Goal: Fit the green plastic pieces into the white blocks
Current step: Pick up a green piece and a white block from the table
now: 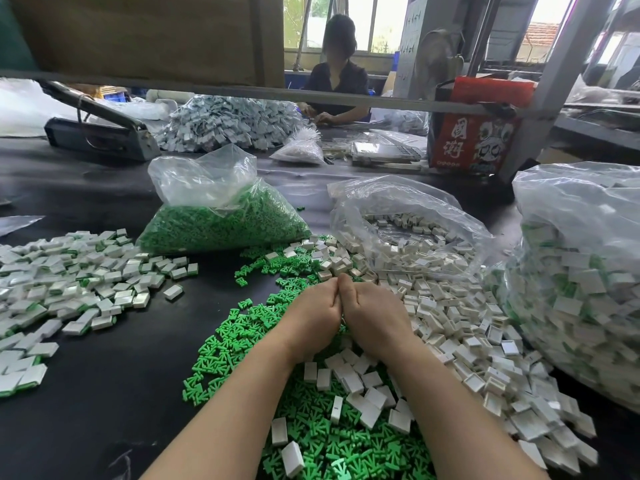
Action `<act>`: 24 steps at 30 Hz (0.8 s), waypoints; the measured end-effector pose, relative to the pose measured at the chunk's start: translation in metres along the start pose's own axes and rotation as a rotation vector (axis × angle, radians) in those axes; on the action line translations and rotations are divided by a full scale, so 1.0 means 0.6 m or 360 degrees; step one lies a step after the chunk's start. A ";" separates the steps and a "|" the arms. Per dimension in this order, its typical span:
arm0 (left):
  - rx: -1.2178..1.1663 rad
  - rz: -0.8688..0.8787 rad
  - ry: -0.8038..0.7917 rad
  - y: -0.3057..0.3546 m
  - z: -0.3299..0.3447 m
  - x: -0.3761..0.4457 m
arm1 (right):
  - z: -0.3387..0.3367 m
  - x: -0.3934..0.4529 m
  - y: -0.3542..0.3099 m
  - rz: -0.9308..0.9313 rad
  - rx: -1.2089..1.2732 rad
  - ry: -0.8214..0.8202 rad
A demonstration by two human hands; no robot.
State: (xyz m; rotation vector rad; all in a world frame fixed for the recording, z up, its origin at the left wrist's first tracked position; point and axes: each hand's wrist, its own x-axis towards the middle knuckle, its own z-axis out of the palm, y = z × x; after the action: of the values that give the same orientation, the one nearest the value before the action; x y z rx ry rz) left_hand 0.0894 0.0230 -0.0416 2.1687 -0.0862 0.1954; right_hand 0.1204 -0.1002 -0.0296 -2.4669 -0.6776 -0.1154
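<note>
At the centre of the frame the left hand (313, 315) and the right hand (372, 318) are pressed together, knuckles touching, thumbs side by side and pointing away from the camera. The fingers of both are curled inward, but whatever they hold is hidden between the palms, so I cannot tell what they grip.

Loose green plastic pieces (239, 336) lie heaped on the black table (104, 393) under and to the left of the forearms, mixed with loose white blocks (450, 327) that spread to the right. At the left of the frame lies a pile of white blocks with green showing at their edges (79, 282).

Above the hands, a clear bag of green pieces (225, 223) stands beside an open bag of white blocks (408, 233). A large full bag (581, 271) fills the right edge. A person (337, 74) sits across the table at the top centre.
</note>
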 end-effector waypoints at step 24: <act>-0.1016 -0.0015 0.0177 0.027 -0.027 -0.010 | -0.024 0.013 0.008 0.0257 0.1622 -0.0284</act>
State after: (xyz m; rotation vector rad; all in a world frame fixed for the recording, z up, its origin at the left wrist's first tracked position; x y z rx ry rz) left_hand 0.0797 0.0272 -0.0207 1.5197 -0.0635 0.2445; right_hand 0.1303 -0.1082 -0.0184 -1.5347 -0.4353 0.4196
